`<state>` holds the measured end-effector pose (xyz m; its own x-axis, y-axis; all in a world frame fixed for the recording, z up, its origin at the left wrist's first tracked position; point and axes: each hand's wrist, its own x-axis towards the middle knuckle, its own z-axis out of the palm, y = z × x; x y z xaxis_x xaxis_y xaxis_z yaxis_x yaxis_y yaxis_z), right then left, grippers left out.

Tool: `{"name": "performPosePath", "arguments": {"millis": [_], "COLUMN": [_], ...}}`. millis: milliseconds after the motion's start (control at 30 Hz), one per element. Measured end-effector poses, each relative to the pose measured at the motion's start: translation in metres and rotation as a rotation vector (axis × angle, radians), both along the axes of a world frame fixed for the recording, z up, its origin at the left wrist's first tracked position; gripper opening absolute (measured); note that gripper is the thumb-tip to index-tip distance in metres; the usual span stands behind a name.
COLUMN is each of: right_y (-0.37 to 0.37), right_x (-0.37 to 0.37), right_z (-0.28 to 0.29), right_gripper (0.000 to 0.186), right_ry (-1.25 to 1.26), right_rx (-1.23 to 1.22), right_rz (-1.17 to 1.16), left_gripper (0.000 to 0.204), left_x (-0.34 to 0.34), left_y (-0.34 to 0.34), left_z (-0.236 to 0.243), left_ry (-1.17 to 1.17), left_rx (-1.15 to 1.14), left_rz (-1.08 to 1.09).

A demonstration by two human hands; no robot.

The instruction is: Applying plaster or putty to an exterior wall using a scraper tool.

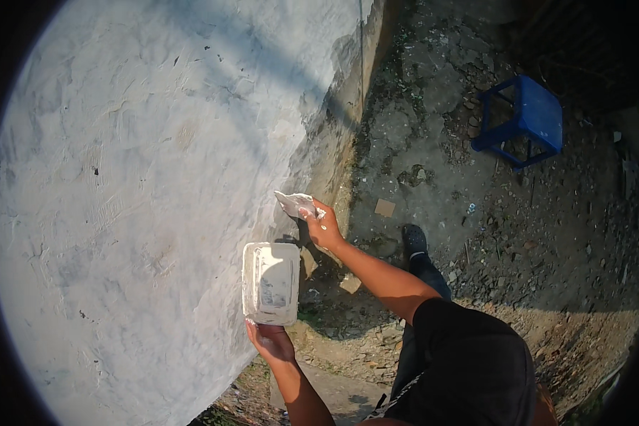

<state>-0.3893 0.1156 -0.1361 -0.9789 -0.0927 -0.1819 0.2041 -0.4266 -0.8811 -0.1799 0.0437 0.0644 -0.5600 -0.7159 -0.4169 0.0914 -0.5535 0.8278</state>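
The scraper (295, 204), coated white, is pinched in the right hand (324, 227), close to the wall (135, 213). Nearer the body, the left hand (272, 343) grips the tray (291, 287) by its near end. Well to the right, a blue stool (538, 115) stands on the ground (433, 184).

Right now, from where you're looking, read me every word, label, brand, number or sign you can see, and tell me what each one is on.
None: I can read no text on the wall, tub, scraper or stool.
Too small to tell: whether the pale scrap on the ground bears any print.
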Motion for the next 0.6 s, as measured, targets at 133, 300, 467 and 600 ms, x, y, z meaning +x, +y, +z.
{"name": "performPosePath", "arguments": {"millis": [133,300,467,600], "right_y": [0.034,0.029,-0.010,0.016], "right_x": [-0.041,-0.115,-0.104,-0.051], "right_z": [-0.027,-0.012,0.004,-0.002], "right_gripper": [0.020,0.024,0.053,0.048], "right_ry": [-0.159,-0.312,0.271,0.380], "right_rx": [0.047,0.164,0.374,0.281], "right_rz": [-0.097,-0.375,-0.374,-0.112], "left_gripper": [0.058,0.058,0.057,0.055], "left_x": [-0.009,0.000,-0.015,-0.014], "left_y": [0.001,0.011,0.029,0.010], "left_z": [-0.005,-0.016,-0.028,-0.024], "left_ry": [-0.016,-0.030,-0.051,-0.072], "left_rx": [-0.180,-0.137,-0.115,-0.118], "left_rz": [-0.084,-0.098,-0.129,-0.113]}}
